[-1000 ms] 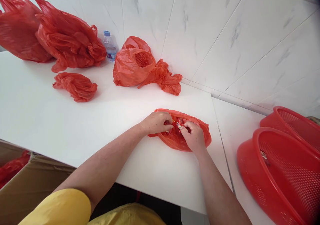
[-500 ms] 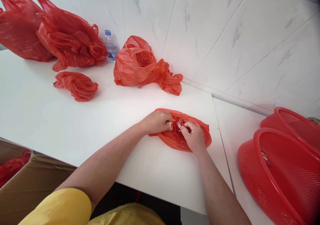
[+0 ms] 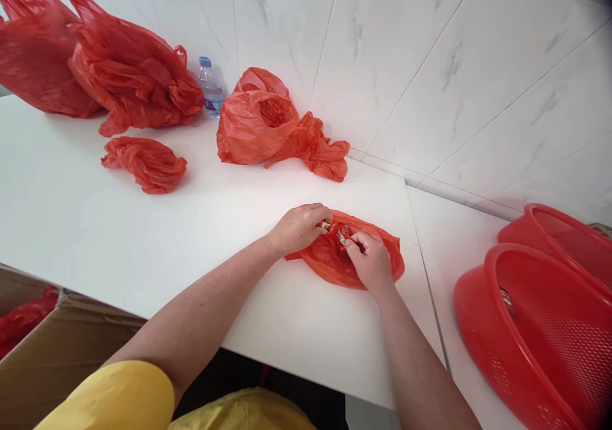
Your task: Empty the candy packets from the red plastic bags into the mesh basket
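Note:
An open red plastic bag [image 3: 329, 271] lies spread on the white table. Over its left side, my left hand [image 3: 303, 226] pinches a small wrapped candy [image 3: 324, 225] with a red and pale printed wrapper. My right hand [image 3: 370, 258] rests over the right part of the bag, its thumb and fingertips closed on another small wrapped candy [image 3: 341, 236]. More red wrapping shows between the two hands, and part of each candy is hidden by fingers.
Two red perforated baskets [image 3: 482, 315] stand at the right. Along the wall are full red bags [image 3: 138, 67], a water bottle [image 3: 210, 89] and a slumped red bag [image 3: 253, 130]. A crumpled red bag [image 3: 148, 165] lies at left. Below the edge is a cardboard box [image 3: 71, 353].
My left hand has shifted slightly up and away from me with its candy, turning a little. The right hand stays nearly in place.

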The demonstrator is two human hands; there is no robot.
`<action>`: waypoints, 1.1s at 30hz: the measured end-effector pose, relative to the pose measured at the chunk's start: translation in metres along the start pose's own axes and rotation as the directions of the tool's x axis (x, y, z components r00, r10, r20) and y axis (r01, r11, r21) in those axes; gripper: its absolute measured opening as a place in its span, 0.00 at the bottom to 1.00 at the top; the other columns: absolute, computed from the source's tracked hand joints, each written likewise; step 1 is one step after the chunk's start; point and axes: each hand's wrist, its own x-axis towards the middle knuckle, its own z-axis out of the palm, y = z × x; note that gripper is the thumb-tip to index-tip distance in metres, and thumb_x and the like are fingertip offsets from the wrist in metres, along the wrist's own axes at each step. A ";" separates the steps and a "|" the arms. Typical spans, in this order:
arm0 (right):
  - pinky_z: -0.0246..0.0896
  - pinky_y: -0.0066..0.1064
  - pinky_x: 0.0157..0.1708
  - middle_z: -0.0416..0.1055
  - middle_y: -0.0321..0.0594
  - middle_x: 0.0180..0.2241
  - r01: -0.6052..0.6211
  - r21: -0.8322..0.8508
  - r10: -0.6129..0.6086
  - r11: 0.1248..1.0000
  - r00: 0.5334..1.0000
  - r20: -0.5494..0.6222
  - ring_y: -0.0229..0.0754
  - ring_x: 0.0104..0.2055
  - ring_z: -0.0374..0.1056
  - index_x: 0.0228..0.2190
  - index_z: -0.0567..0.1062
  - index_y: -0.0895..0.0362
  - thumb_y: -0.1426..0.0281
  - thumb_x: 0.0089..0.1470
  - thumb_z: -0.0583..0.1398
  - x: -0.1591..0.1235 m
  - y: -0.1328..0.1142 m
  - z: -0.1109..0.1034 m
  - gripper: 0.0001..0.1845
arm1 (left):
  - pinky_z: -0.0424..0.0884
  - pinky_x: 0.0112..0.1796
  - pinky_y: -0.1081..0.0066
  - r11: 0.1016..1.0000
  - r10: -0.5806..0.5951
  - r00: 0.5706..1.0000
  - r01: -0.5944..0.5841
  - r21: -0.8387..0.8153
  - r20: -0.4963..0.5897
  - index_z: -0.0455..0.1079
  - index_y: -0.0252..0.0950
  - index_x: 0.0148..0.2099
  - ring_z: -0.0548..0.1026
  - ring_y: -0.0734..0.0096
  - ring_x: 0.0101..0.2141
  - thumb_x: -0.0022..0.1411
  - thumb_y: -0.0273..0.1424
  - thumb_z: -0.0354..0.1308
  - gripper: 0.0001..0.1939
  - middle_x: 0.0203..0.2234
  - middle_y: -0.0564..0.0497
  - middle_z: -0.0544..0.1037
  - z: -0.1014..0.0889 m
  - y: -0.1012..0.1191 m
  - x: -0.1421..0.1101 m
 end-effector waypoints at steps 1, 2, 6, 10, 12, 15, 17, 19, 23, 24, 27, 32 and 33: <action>0.50 0.29 0.24 0.63 0.33 0.20 0.004 -0.002 -0.004 1.000 1.000 0.006 0.38 0.26 0.57 0.19 0.66 0.54 0.66 0.51 0.54 0.000 0.000 0.000 0.11 | 0.63 0.33 0.73 1.000 -0.004 1.000 0.004 -0.015 0.001 0.64 0.38 0.34 0.68 0.72 0.33 0.54 0.23 0.50 0.06 0.31 0.54 0.71 0.000 0.000 0.000; 0.51 0.29 0.24 0.63 0.33 0.19 0.009 -0.002 -0.009 1.000 1.000 0.017 0.38 0.25 0.57 0.19 0.67 0.54 0.66 0.51 0.54 0.000 -0.001 0.000 0.11 | 0.63 0.33 0.73 1.000 -0.009 1.000 0.009 -0.030 0.003 0.64 0.38 0.34 0.68 0.72 0.33 0.54 0.23 0.50 0.06 0.31 0.54 0.71 -0.001 0.001 0.000; 0.54 0.30 0.26 0.64 0.34 0.20 0.076 0.049 -0.082 0.996 0.989 0.122 0.39 0.26 0.59 0.20 0.67 0.54 0.65 0.54 0.53 -0.001 -0.002 0.000 0.13 | 0.64 0.34 0.72 0.995 -0.042 0.999 0.040 -0.087 -0.017 0.65 0.38 0.34 0.69 0.72 0.33 0.54 0.24 0.50 0.06 0.32 0.54 0.72 -0.003 0.003 0.000; 0.58 0.33 0.33 0.69 0.37 0.26 0.163 0.095 -0.178 0.982 0.969 0.174 0.42 0.33 0.63 0.23 0.69 0.54 0.63 0.56 0.52 -0.001 -0.004 0.001 0.14 | 0.65 0.33 0.72 0.993 -0.060 0.998 0.058 -0.106 -0.017 0.66 0.38 0.35 0.69 0.73 0.32 0.54 0.26 0.51 0.06 0.31 0.55 0.73 -0.003 0.008 -0.001; 0.59 0.34 0.34 0.71 0.37 0.30 0.138 0.109 -0.155 0.984 0.974 0.168 0.42 0.35 0.64 0.28 0.72 0.53 0.61 0.56 0.53 -0.001 -0.004 0.001 0.12 | 0.64 0.32 0.73 0.991 -0.064 0.998 0.066 -0.115 0.023 0.67 0.38 0.33 0.69 0.73 0.30 0.54 0.27 0.52 0.04 0.29 0.55 0.73 -0.001 0.010 -0.001; 0.60 0.34 0.34 0.72 0.38 0.33 0.111 0.116 -0.127 0.987 0.981 0.148 0.43 0.35 0.65 0.32 0.72 0.53 0.60 0.56 0.53 -0.001 -0.003 0.001 0.12 | 0.64 0.29 0.74 0.983 -0.059 0.995 0.072 -0.167 0.082 0.66 0.38 0.33 0.69 0.74 0.29 0.54 0.29 0.54 0.03 0.29 0.56 0.74 0.003 0.012 -0.001; 0.59 0.34 0.34 0.71 0.38 0.32 0.123 0.103 -0.136 0.987 0.983 0.123 0.43 0.35 0.65 0.31 0.72 0.53 0.61 0.56 0.53 -0.001 -0.002 0.001 0.11 | 0.64 0.29 0.73 0.976 -0.058 0.994 0.076 -0.204 0.095 0.66 0.38 0.35 0.70 0.73 0.30 0.54 0.31 0.55 0.05 0.30 0.56 0.74 0.005 0.013 -0.002; 0.59 0.34 0.34 0.70 0.38 0.30 0.137 0.085 -0.145 0.987 0.984 0.098 0.43 0.35 0.64 0.28 0.71 0.53 0.62 0.55 0.54 -0.001 -0.001 0.001 0.10 | 0.65 0.30 0.73 0.971 -0.059 0.993 0.081 -0.224 0.103 0.66 0.39 0.36 0.71 0.72 0.32 0.53 0.30 0.57 0.07 0.31 0.56 0.75 0.007 0.012 -0.002; 0.58 0.32 0.31 0.67 0.37 0.25 0.155 0.049 -0.157 0.987 0.987 0.040 0.41 0.31 0.62 0.22 0.67 0.54 0.65 0.53 0.55 -0.001 0.000 0.003 0.10 | 0.66 0.31 0.71 0.972 -0.051 0.990 0.079 -0.221 0.130 0.67 0.39 0.39 0.72 0.69 0.34 0.51 0.31 0.59 0.11 0.32 0.54 0.76 0.007 0.010 -0.003; 0.57 0.32 0.29 0.66 0.36 0.24 0.151 0.040 -0.152 0.988 0.988 0.022 0.40 0.30 0.61 0.21 0.66 0.54 0.65 0.52 0.55 -0.001 0.000 0.003 0.11 | 0.66 0.31 0.71 0.973 -0.049 0.990 0.078 -0.216 0.133 0.67 0.39 0.40 0.72 0.68 0.33 0.50 0.33 0.60 0.13 0.32 0.54 0.76 0.006 0.010 -0.003; 0.54 0.30 0.26 0.64 0.34 0.22 0.121 0.006 -0.121 0.993 0.992 -0.030 0.38 0.25 0.58 0.20 0.64 0.54 0.65 0.52 0.54 -0.001 0.000 0.003 0.11 | 0.68 0.32 0.70 0.975 -0.038 0.990 0.066 -0.213 0.133 0.69 0.39 0.40 0.73 0.68 0.33 0.53 0.36 0.58 0.12 0.32 0.53 0.76 0.004 0.010 -0.003; 0.53 0.30 0.25 0.61 0.32 0.19 0.103 -0.013 -0.104 0.995 0.993 -0.054 0.37 0.23 0.56 0.20 0.62 0.54 0.66 0.52 0.54 -0.001 -0.002 0.000 0.11 | 0.68 0.36 0.71 0.983 -0.019 0.994 0.038 -0.178 0.109 0.70 0.39 0.36 0.73 0.70 0.35 0.58 0.27 0.49 0.09 0.33 0.54 0.77 0.005 0.010 -0.002; 0.53 0.29 0.25 0.62 0.33 0.20 0.095 -0.001 -0.095 0.995 0.995 -0.040 0.37 0.23 0.56 0.20 0.63 0.54 0.66 0.51 0.55 -0.002 -0.002 0.001 0.11 | 0.68 0.36 0.71 0.986 -0.023 0.994 0.040 -0.159 0.104 0.70 0.39 0.36 0.72 0.70 0.35 0.57 0.26 0.49 0.09 0.33 0.54 0.77 0.006 0.009 -0.001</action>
